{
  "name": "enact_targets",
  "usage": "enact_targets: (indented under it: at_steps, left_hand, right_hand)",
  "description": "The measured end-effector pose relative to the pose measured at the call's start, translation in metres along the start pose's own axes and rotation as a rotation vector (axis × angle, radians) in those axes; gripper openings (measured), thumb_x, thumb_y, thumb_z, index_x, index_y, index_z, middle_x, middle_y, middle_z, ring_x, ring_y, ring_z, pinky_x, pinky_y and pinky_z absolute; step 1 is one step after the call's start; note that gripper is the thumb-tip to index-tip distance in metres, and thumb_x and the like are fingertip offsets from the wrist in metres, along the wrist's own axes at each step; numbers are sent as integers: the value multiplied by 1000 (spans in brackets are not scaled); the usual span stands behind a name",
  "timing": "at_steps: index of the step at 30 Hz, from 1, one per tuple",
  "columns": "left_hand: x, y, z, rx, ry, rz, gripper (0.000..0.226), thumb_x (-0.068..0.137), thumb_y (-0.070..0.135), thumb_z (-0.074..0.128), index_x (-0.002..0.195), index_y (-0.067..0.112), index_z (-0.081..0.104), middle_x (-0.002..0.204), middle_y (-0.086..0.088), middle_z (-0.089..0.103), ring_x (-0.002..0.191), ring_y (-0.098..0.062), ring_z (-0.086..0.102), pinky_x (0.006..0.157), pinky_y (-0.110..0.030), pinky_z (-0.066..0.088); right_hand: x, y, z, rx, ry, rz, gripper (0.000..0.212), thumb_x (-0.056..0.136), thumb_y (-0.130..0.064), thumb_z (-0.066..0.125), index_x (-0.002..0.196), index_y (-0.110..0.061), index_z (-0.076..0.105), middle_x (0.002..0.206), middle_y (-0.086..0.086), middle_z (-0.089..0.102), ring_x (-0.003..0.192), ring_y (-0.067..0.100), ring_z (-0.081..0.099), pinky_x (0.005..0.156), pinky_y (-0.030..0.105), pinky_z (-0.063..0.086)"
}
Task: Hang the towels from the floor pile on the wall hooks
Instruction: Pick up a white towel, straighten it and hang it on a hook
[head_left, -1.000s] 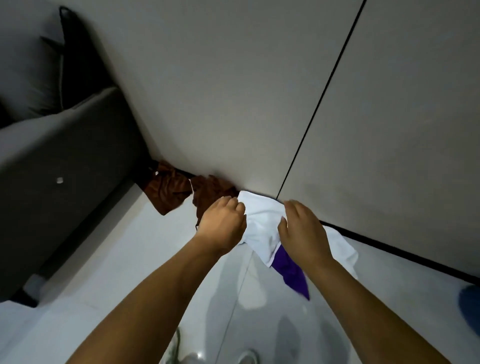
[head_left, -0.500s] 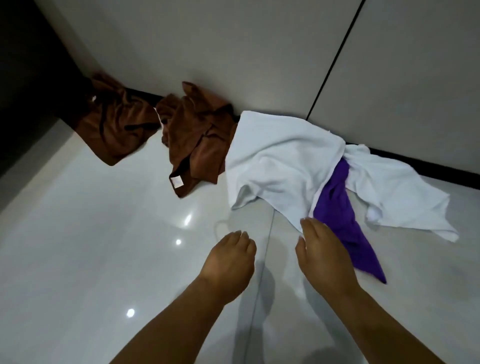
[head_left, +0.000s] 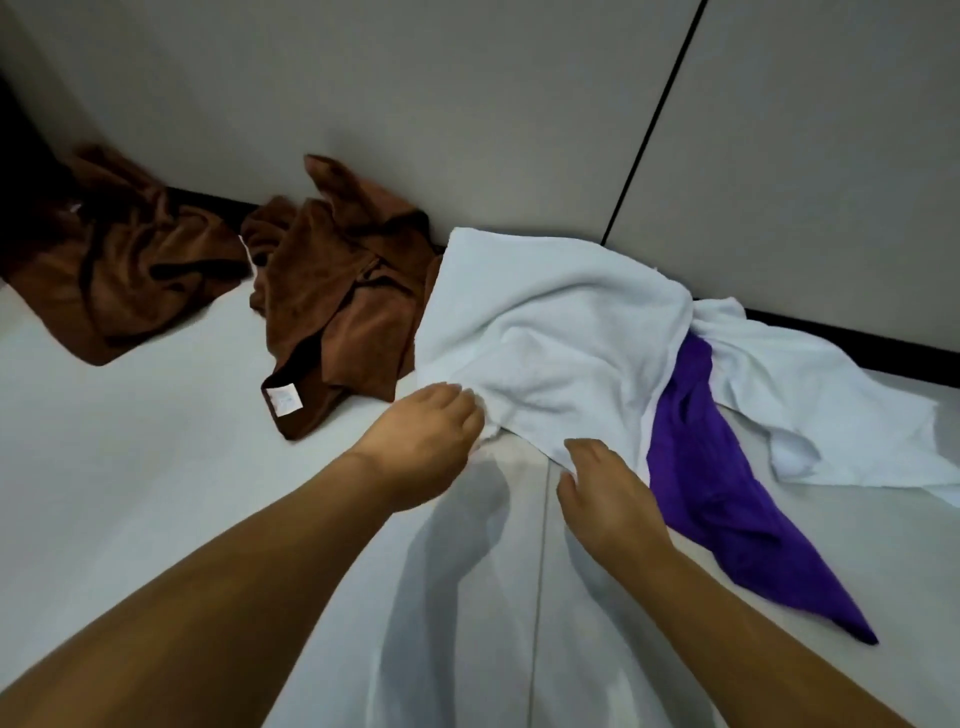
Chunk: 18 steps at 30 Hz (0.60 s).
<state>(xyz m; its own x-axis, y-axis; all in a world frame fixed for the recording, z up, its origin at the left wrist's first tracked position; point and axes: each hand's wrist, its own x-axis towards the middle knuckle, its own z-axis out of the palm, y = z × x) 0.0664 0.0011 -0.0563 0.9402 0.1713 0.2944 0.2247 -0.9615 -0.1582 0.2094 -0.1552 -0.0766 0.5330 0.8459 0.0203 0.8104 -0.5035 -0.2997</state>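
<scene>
Reaching into floor pile w/ both hands. Left hand (head_left: 426, 447) has fingertips curled onto near edge of crumpled white terry towel (head_left: 556, 332); pinch likely, can't confirm. Right hand (head_left: 608, 493) touches same edge, fingers loosely bent, grip unclear. Towel lies on glossy white tile floor (head_left: 156, 467) against grey wall (head_left: 467, 104), over purple cloth (head_left: 711, 467). Two brown towels (head_left: 332, 306) to left.

Two brown towels (head_left: 332, 312) are lying by the grey wall (head_left: 415, 104). A white towel (head_left: 550, 338) is covering a purple towel (head_left: 727, 499). The floor (head_left: 156, 467) is looking shiny white.
</scene>
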Motion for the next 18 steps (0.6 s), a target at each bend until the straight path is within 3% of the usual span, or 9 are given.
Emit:
enact_targets:
  at_steps: [2,8,10,13,16,18]
  left_hand:
    - [-12,4,0,-52,-98,-144,34,63,12,77,94,-1,71,91,-18,70,81,-32,69,73,-37,56]
    - [-18,-2,14,-61,-164,-122,35,54,9,84,84,0,69,79,-17,68,70,-32,67,66,-36,57]
    - [-15,-2,20,-63,-196,-136,33,54,9,84,83,1,69,77,-16,68,68,-31,66,64,-35,57]
    - [-14,-4,30,-119,-194,-222,29,55,8,84,77,3,67,74,-14,67,65,-30,65,56,-32,54]
    - [-19,-7,42,-114,-236,-294,18,63,10,77,77,6,66,77,-12,68,67,-28,66,55,-31,54]
    - [-21,-10,46,-122,-289,-266,14,70,10,72,81,4,66,80,-14,68,70,-31,66,58,-34,56]
  right_hand:
    - [-2,1,7,19,-12,58,32,97,-14,38,126,-5,48,125,6,52,113,19,50,91,25,36]
    - [18,3,36,-54,-27,-35,18,93,-7,41,106,-6,54,104,2,55,95,18,54,73,23,37]
    - [26,5,45,-54,62,-130,9,78,3,62,81,-4,58,79,4,58,70,20,60,58,22,38]
    - [34,6,55,32,154,-185,30,54,13,77,62,-7,55,57,4,53,46,15,53,45,17,43]
    - [43,6,60,5,128,-174,29,55,11,79,69,-4,59,64,6,58,53,17,58,50,20,45]
    - [52,6,57,-86,-44,-110,15,82,1,62,96,-4,58,93,7,60,83,19,60,68,22,41]
